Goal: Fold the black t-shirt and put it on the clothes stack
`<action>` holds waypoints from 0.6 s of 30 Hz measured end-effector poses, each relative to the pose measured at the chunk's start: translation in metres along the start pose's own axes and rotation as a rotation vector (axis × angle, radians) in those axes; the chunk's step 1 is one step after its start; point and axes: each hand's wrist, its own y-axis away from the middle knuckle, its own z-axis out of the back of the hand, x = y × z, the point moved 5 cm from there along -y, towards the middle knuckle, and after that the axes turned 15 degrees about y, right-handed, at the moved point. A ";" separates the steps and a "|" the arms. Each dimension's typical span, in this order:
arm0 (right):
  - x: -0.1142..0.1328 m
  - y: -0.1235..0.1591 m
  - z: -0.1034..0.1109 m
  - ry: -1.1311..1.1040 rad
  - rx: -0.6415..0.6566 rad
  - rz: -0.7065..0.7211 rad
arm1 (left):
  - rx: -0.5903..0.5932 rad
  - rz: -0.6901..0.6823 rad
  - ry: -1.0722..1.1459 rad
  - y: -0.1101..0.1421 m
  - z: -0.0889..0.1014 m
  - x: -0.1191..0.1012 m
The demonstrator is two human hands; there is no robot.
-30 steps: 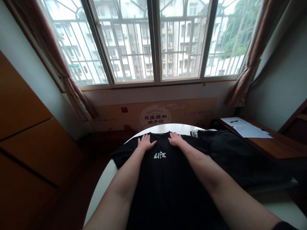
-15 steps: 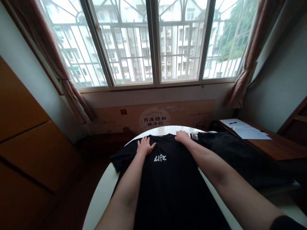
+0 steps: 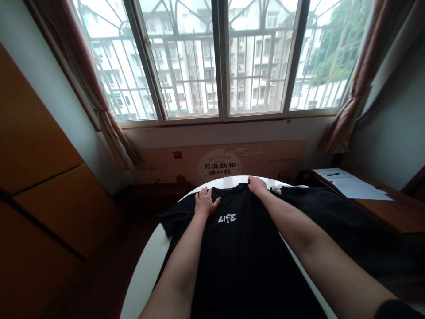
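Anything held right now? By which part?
Yes: the right hand seems to grip the shirt at its right-side shoulder. The left hand lies flat on it, gripping nothing.

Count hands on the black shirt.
2. Left hand lies spread on the shirt, left of the collar; right hand has fingers curled at its shoulder edge, right of the collar. No others show.

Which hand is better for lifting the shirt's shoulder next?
Probably the right hand: it looks curled around the edge of the black shirt at one shoulder. The left hand lies spread near the other shoulder, so it would need to grab first.
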 end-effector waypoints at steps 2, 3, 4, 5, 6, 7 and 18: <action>0.004 0.007 0.000 0.021 -0.015 0.010 | -0.014 -0.013 0.014 0.001 0.001 -0.001; 0.006 0.011 0.002 0.033 -0.031 0.019 | -0.021 -0.021 0.020 0.001 0.001 -0.001; 0.008 0.016 0.005 0.043 -0.056 0.034 | -0.032 -0.030 0.023 0.001 0.001 -0.001; 0.010 0.022 0.009 0.052 -0.091 0.054 | -0.046 -0.039 0.025 0.002 0.001 -0.001; 0.013 0.030 0.015 0.056 -0.133 0.079 | -0.065 -0.050 0.025 0.002 0.002 -0.002; 0.014 0.039 0.022 0.058 -0.175 0.108 | -0.087 -0.059 0.023 0.003 0.002 -0.002; -0.039 0.312 0.064 -0.268 -0.319 0.663 | -0.192 -0.139 0.036 0.013 0.016 -0.023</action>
